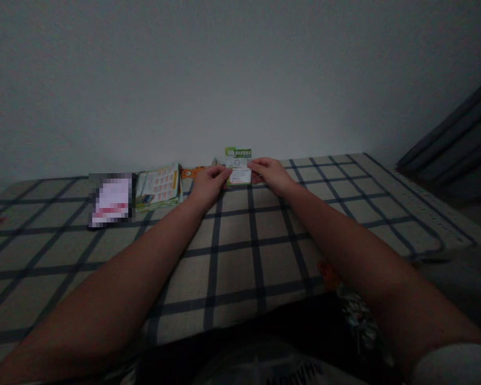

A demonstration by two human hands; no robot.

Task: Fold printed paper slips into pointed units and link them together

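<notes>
- The green-and-white leaflet (pixel 239 167) is held out in front of the person, toward the far edge of the surface (pixel 234 267), its printed face turned to the viewer; whether its lower edge touches the cloth, I cannot tell.
- The left hand (pixel 210 184) is closed in a pinch on the leaflet's left edge, thumb laid over the front, the other fingers curled and partly hidden.
- The right hand (pixel 271 174) pinches the opposite edge between thumb and fingers, barely parted, with paper between them; its lower fingers are in shadow.
- Just beside the left hand, farther left, lies a stack of printed leaflets (pixel 159 186), slightly fanned at its right side.
- Left of that stack, close against it, is a dark-edged flat object (pixel 113 200) with a pale face and a reddish band, blurred into blocks.
- A checked cloth with dark lines covers the surface, and an orange printed figure (pixel 190 172) shows between the stack and the left hand.
- Behind everything rises a plain grey wall (pixel 240 75); dark folded fabric (pixel 457 133) stands at the right.
</notes>
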